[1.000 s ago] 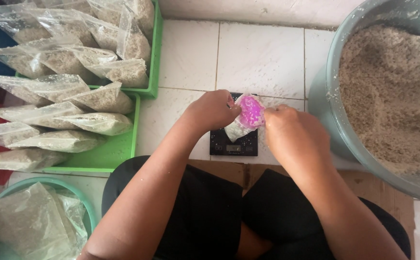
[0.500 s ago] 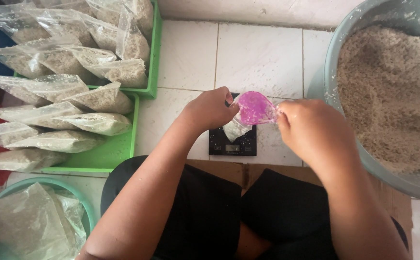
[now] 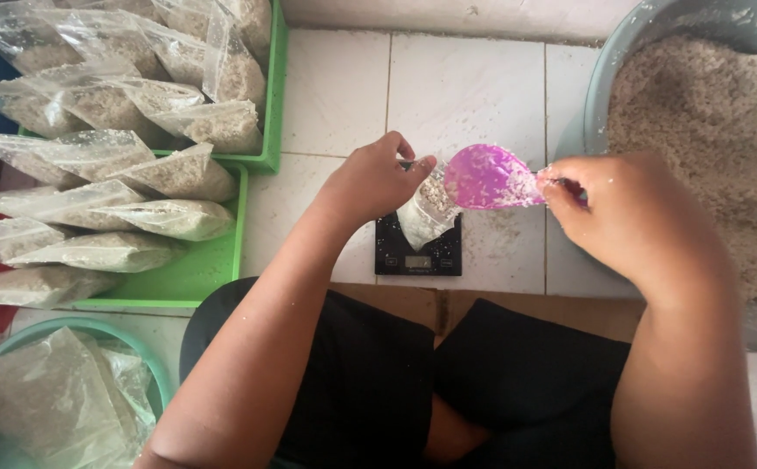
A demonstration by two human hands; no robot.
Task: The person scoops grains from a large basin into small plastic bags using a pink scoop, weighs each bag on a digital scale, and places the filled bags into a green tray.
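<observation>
My left hand (image 3: 371, 178) pinches the top of a small clear plastic bag (image 3: 426, 211) partly filled with pale grain. The bag stands on a small black digital scale (image 3: 419, 254) on the white tiled floor. My right hand (image 3: 615, 211) grips the handle of a pink scoop (image 3: 490, 177), dusted with grain, held just right of the bag's mouth. A large grey tub of the same grain (image 3: 708, 139) sits at the right, beside my right hand.
Two green trays (image 3: 213, 260) at the left hold several filled clear bags (image 3: 148, 165). A teal basin (image 3: 148, 369) at the lower left holds more bags. My knees in black cloth (image 3: 448, 373) are just below the scale.
The pink scoop has come away from the bag's mouth, moving right toward the grey tub with my right hand. My left hand still holds the bag on the scale.
</observation>
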